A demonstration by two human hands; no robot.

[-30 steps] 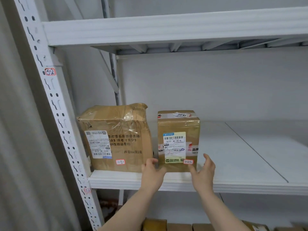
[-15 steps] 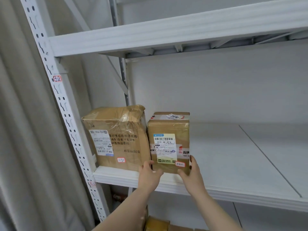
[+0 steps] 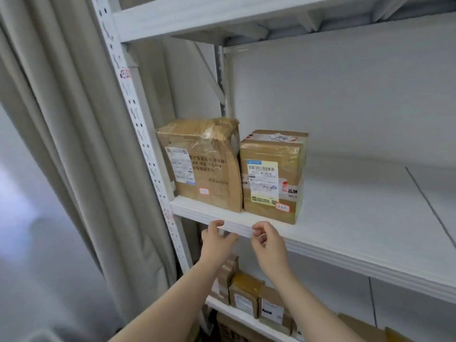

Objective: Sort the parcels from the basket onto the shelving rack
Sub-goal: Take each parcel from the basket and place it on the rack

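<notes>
The small brown taped cardboard parcel (image 3: 271, 176) stands on the white metal shelf (image 3: 357, 208). Your left grip (image 3: 217, 243) and right grip (image 3: 267, 245) hang loose and empty. Fetch another next.

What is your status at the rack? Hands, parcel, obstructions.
Left hand, right hand empty, at shelf edge. Small parcel upright on shelf beside big parcel. Nothing blocking.

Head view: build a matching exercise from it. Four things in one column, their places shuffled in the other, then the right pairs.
1. crumpled parcel
2. smaller parcel
3. curtain
4. right hand

A. in front of the shelf, holding nothing
B. on the shelf, beside the upright post
C. hanging left of the post
D. on the shelf, right of its neighbour

Pairs: 1-B, 2-D, 3-C, 4-A.
</notes>
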